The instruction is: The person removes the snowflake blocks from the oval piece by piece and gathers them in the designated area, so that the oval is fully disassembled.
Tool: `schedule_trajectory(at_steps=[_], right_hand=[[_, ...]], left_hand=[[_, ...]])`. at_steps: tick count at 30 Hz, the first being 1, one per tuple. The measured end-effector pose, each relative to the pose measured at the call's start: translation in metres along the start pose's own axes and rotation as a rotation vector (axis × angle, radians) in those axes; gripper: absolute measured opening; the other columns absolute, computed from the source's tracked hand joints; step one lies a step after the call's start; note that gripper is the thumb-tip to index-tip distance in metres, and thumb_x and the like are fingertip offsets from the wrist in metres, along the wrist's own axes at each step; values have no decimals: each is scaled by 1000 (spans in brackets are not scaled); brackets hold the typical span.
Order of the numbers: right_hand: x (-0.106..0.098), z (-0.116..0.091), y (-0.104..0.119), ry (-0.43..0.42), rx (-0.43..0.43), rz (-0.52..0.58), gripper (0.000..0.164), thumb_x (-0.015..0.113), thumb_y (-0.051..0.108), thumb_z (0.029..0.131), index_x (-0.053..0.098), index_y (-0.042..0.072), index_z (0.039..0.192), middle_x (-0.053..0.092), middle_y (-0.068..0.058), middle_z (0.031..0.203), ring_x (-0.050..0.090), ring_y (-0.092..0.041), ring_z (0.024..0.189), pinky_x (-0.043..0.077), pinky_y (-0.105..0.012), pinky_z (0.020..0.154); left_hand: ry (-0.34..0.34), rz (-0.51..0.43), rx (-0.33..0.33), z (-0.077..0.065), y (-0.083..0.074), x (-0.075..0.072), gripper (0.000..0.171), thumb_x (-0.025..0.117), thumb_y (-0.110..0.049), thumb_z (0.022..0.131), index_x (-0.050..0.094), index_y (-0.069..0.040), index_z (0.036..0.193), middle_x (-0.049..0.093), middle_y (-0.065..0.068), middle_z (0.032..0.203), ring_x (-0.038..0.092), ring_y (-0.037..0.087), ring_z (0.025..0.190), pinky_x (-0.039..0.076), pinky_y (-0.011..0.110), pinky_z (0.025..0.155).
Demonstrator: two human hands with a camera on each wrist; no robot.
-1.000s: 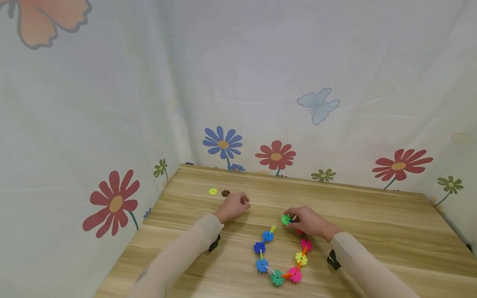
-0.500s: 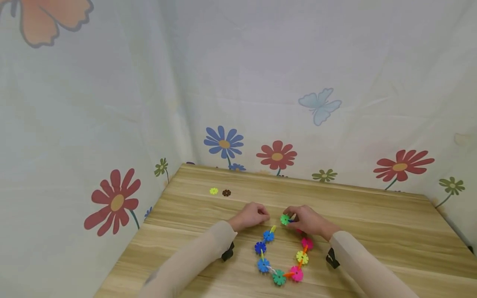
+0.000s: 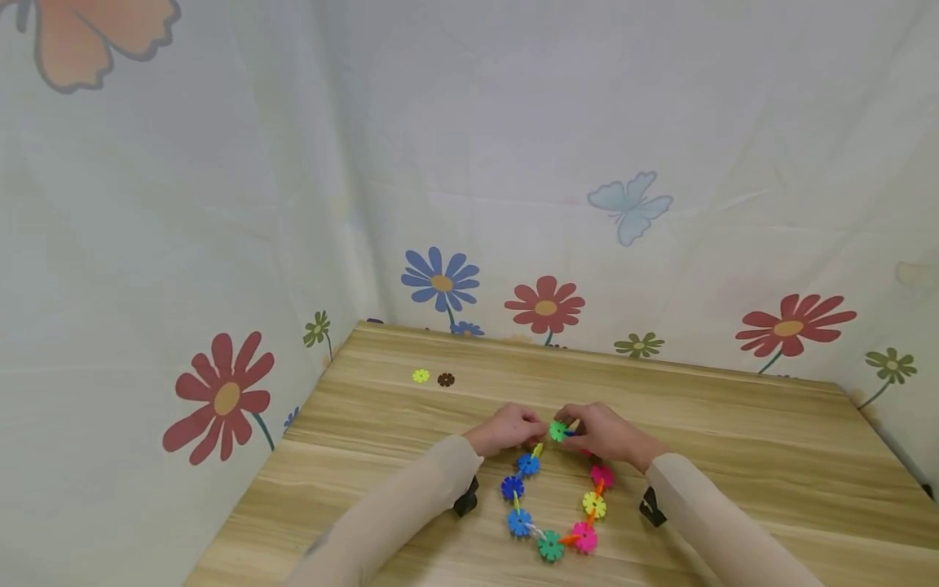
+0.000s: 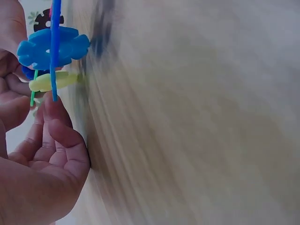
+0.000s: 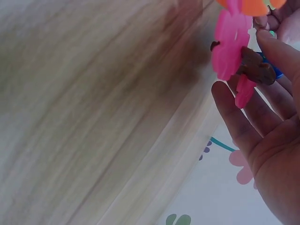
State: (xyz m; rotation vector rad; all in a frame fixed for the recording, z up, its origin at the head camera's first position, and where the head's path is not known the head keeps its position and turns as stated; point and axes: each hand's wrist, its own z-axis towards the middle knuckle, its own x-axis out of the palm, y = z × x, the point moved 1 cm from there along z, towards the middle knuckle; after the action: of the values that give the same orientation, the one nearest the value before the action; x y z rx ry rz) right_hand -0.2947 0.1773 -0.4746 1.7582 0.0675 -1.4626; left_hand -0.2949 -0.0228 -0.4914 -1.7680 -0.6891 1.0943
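Observation:
A ring-shaped chain of interlocking plastic snowflake discs lies on the table, with a gap at its far side. One end is a green disc (image 3: 558, 431), which my right hand (image 3: 607, 432) holds between thumb and fingers, a blue disc (image 5: 272, 65) just behind it. A yellow disc (image 4: 54, 81) stands on edge at the other end, joined to a light blue disc (image 3: 528, 464). My left hand (image 3: 508, 429) has its fingers curled close by the green and yellow discs; whether it grips either is unclear. Pink discs (image 5: 232, 44) and a brown disc (image 5: 257, 68) hang beside my right palm.
A loose yellow disc (image 3: 421, 376) and a dark brown disc (image 3: 446, 380) lie at the back left of the wooden table (image 3: 697, 424). A flower-printed curtain (image 3: 499, 163) stands behind and to the left.
My left hand has moved from beside the loose brown disc, rightward and nearer, to the gap in the chain. My right hand still holds the green disc, shifted slightly left.

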Motion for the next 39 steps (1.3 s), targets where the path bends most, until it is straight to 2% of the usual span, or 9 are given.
schedule_trajectory(at_steps=[6,12,17,22,27,35,39], right_hand=[[1,-1,0,-19,-22,-27,28,73,23,84,61,15,109,66,4,100,62,-11,86,52,-28,73],[1,-4,-1,-17,-38,-2,33,72,21,85,58,9,113,65,-4,105,64,-17,91,53,-32,75],[-1,-10,-2,-23,6,10,38,73,22,84,57,4,114,65,-7,104,63,-19,91,53,-33,75],[-4,-15,-3,3,31,3,32,76,23,81,62,7,105,64,-1,98,61,-17,87,51,-34,75],[-3,-16,-7,27,6,-33,24,76,21,81,65,12,100,63,6,93,60,-13,85,50,-32,75],[-2,-16,-5,19,-39,-44,19,75,16,82,67,11,99,65,6,94,61,-14,86,51,-34,76],[-1,-14,-6,9,-54,-44,18,75,15,82,68,11,98,65,6,93,61,-14,87,51,-34,77]], left_hand=[[-16,-1,-5,2,-5,6,18,63,-18,92,69,-2,85,64,2,73,53,10,62,43,22,56],[-15,4,8,3,-7,8,16,63,-14,91,68,-1,84,64,2,72,53,10,62,44,22,59],[1,-19,27,4,-6,8,14,62,-12,91,69,0,86,66,6,76,56,10,65,47,25,62],[-1,-20,33,4,-5,7,15,63,-12,90,68,0,85,66,6,75,55,11,64,46,24,61],[-11,-4,43,5,-3,6,16,63,-14,90,68,0,84,65,4,73,54,11,63,44,24,60],[-8,-15,33,4,-2,5,16,63,-14,90,67,0,84,65,4,76,53,11,65,43,23,60],[-7,-38,14,2,-5,4,13,63,-12,90,69,0,88,66,5,79,55,11,68,47,25,65]])
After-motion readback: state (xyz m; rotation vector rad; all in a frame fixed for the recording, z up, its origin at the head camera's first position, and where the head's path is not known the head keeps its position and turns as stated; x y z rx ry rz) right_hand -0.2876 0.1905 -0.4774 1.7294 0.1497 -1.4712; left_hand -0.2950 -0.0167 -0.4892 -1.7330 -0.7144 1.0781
